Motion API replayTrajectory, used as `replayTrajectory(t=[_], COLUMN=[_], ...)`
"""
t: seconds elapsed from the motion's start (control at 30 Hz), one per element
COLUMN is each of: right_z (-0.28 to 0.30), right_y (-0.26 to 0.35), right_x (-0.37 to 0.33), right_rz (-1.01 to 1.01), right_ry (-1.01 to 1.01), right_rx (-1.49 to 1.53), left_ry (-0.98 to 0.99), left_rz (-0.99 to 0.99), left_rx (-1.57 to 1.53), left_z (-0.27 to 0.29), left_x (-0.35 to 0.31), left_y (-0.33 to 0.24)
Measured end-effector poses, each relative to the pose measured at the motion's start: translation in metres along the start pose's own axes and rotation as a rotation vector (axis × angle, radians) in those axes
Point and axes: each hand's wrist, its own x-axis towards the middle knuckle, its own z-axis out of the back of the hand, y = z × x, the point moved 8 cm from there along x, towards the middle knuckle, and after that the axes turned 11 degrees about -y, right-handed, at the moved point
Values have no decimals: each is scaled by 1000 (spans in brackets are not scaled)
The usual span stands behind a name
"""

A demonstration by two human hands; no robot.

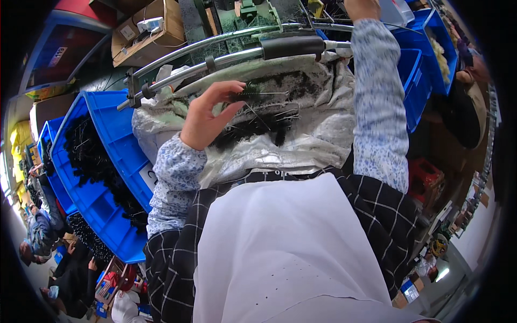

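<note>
My left hand [207, 118] curves its thumb and fingers around the dark bristles of a small twisted-wire brush [249, 93]. The thin bare wire of that brush points right and has a small loop at its end. Beneath it, several more black wire brushes [269, 119] lie loose on a grey-white plastic sheet [323, 137] dusted with black. My right hand [362, 8] reaches far forward to the upper edge of the view, beside the machine. Its fingers are cut off there, so what they touch is hidden.
A metal rail with a black sleeve [293, 47] crosses before a green machine [249, 9]. Blue bins [116, 140] holding black brushes stand at the left; more blue bins [412, 81] stand at the right. A cardboard box [175, 24] sits upper left. Other people are farther off.
</note>
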Motion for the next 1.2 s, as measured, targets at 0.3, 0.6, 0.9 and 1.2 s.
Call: replayTrajectory(t=[0.3,0.6,0.9,1.2], right_z=[85,-32,-41,-62], right_y=[175,104,109,104], right_x=[-123,-43,-43,-39], right_rz=[39,5,37,62], right_ry=[613,170,168,153], right_rx=[955,177,227,319], left_ry=[-204,514,562,356], left_rz=[-96,-255,-276,-274], left_rx=[77,773,802,532], left_z=[-23,-93,-93,-72], left_x=[14,-46,-45,-25], left_y=[1,67,56,8])
